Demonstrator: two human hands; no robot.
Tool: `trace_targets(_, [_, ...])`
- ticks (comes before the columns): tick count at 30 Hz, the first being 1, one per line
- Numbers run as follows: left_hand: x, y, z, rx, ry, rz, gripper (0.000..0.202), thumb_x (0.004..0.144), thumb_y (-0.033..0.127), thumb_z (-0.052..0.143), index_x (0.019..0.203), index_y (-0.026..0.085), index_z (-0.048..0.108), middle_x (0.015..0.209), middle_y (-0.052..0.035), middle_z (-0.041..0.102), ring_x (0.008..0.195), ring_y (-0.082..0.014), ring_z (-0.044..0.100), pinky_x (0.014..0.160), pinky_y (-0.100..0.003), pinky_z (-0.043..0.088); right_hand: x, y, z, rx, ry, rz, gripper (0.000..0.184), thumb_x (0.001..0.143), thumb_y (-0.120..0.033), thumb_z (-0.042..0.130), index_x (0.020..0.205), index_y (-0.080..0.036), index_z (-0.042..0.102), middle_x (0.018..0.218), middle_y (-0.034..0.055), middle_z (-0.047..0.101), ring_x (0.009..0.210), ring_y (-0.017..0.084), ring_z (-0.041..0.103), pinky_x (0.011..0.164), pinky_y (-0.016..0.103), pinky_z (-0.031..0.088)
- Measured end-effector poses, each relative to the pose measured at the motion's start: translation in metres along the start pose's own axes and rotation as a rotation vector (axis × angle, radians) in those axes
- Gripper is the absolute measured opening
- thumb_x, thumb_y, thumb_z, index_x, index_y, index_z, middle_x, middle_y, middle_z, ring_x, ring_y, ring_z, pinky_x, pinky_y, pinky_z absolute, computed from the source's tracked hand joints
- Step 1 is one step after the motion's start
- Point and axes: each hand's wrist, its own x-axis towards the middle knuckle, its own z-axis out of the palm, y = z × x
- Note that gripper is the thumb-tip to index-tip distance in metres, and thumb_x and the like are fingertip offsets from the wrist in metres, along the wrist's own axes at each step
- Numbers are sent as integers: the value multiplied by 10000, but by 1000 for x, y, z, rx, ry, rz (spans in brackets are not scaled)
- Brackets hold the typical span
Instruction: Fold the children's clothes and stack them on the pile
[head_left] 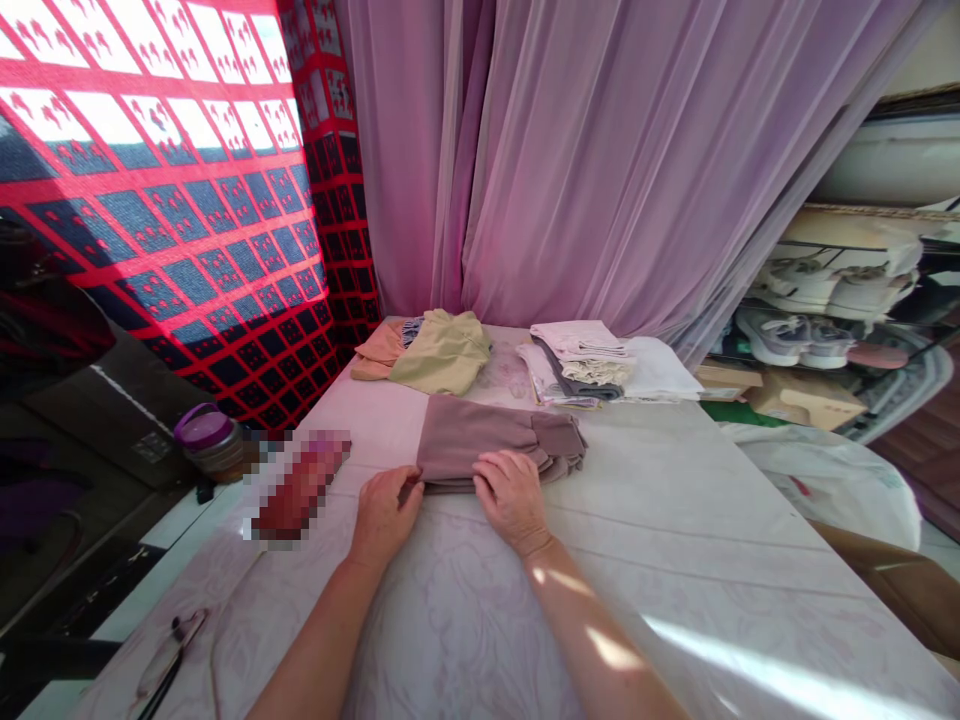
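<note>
A folded mauve-brown garment [472, 435] lies on the table in front of me, with ruffled or gathered layers at its right end. At its near left corner, my left hand [386, 510] has thumb and fingers closed on the edge. My right hand [514, 500] rests on the near edge further right, its fingers laid over the top of the cloth and slightly apart. Beyond the garment sit an olive-green folded cloth [442, 355] with an orange one [379, 350] beside it, and a stack of folded light clothes [577, 345] to the right.
The table [675, 520] carries a blurred-out red object [300, 490] and eyeglasses [172, 650] at left. A purple-lidded jar [206, 435] stands off its left side. Purple curtains [585, 150] hang behind. Shelves with shoes [795, 335] and a white plastic bag [832, 475] are at right.
</note>
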Motion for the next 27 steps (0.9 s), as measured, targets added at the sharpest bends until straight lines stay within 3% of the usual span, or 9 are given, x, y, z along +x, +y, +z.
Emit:
trace_targets(5, [2, 0, 0, -80, -28, -22, 193, 787, 225, 603, 968, 227, 671, 941, -32, 730, 890, -187, 655, 859, -355, 477, 16, -28, 14, 57, -208, -62, 296, 864, -298, 606, 1153, -238, 632, 1142, 64, 661, 1051, 223, 533, 918, 380, 361])
trace_targets(9, [2, 11, -2, -28, -39, -35, 189, 777, 220, 634, 965, 210, 634, 940, -29, 709, 893, -183, 636, 846, -341, 455, 34, -34, 22, 93, -291, -57, 217, 883, -208, 564, 1069, -258, 664, 1062, 32, 690, 969, 196, 570, 853, 359, 387])
trace_targets(16, [6, 33, 0, 185, -47, -98, 178, 853, 361, 572, 902, 192, 599, 808, -32, 671, 833, -212, 626, 771, -339, 412, 39, -31, 19, 117, -268, -12, 230, 906, -208, 536, 1068, -268, 688, 1011, 27, 700, 920, 191, 576, 798, 316, 422])
trace_targets(22, [7, 40, 1, 318, -103, -101, 157, 852, 260, 521, 961, 180, 601, 832, -64, 682, 877, -250, 625, 771, -360, 399, 31, -30, 17, 103, -193, -56, 242, 934, -222, 501, 1080, -259, 691, 995, 34, 696, 898, 188, 567, 803, 316, 420])
trace_targets(27, [5, 37, 5, 302, -81, -109, 342, 822, 196, 506, 1156, 152, 563, 974, -97, 698, 953, -258, 615, 829, -371, 403, 22, -31, 20, 108, -196, -58, 226, 927, -216, 507, 1062, -249, 686, 983, 40, 692, 903, 185, 568, 815, 316, 429])
